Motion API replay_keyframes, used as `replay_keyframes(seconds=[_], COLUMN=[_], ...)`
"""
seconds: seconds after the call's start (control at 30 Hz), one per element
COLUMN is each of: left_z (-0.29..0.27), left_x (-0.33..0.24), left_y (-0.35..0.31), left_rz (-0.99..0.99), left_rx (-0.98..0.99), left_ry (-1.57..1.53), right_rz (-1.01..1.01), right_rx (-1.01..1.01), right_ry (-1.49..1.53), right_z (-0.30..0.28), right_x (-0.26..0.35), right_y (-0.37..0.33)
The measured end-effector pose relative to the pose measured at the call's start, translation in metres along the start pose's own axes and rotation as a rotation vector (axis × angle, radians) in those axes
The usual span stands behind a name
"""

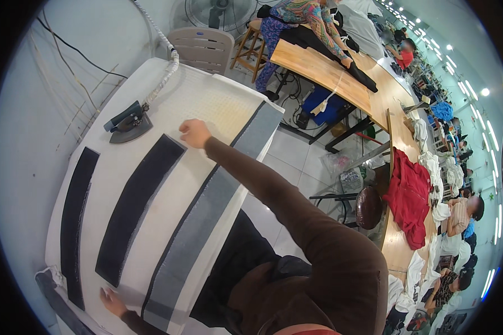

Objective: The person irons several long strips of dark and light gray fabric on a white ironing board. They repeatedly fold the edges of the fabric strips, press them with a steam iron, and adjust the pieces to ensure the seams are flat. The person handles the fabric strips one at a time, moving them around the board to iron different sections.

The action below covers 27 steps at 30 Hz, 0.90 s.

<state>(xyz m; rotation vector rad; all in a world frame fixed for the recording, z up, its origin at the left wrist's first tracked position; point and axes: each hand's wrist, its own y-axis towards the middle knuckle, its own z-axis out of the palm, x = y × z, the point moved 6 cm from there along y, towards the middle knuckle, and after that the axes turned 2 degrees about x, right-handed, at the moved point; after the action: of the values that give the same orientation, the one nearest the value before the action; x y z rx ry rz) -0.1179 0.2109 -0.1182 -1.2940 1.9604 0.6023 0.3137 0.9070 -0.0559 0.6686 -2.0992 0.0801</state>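
At the left of my view, a narrow black strip (75, 229) lies lengthwise on the white-covered tabletop (107, 187). Next to the right, my left hand (113, 303) is positioned just beside the lower end of the wide black strip (138, 211). The fingers of this hand stand slightly apart; I cannot tell whether they touch the strip's edge.

An iron (129, 124) rests on the tabletop, near the upper end of the narrow strip. A white-wrapped hose (165, 78) runs from the iron up to the top of my view.

The wide black strip lies flat at mid-surface, slanting up to the right, between the narrow strip and a grey strip further right. At its upper end, I have the right hand (194, 134) just beside the corner. Its fingers are loosely curled; I cannot tell whether they grip anything.

The grey strip (193, 231), dark along one edge, passes beneath my right forearm. A plastic chair (202, 42) stands beyond the tabletop, followed by a wooden stool (252, 46). Further right, a co-worker (304, 14) reaches over dark cloth at a wooden tabletop (324, 73). A red garment (409, 195) lies at the far right.
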Motion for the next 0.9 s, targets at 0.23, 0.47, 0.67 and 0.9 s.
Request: replay_keyframes(seconds=[0.23,0.47,0.67,0.9], left_z=[-0.047,-0.144,-0.140,-0.133], left_x=[0.038,0.074,0.099,0.104], left_y=[-0.215,-0.238,-0.232,-0.237], left_rz=[0.156,-0.295,-0.490,-0.405], left_rx=[-0.427,-0.565,-0.467,-0.497], left_ry=[0.610,0.832,0.890,0.830], right_rz=[0.005,0.296,0.266,0.205], right_rx=[-0.365,-0.452,-0.400,-0.486], right_ry=[-0.303,-0.422,-0.496,-0.457], right_z=[-0.121,-0.158,-0.101,-0.082], right_x=[-0.057,-0.106,-0.073,-0.057], right_y=[-0.134,-0.173,-0.228,-0.243])
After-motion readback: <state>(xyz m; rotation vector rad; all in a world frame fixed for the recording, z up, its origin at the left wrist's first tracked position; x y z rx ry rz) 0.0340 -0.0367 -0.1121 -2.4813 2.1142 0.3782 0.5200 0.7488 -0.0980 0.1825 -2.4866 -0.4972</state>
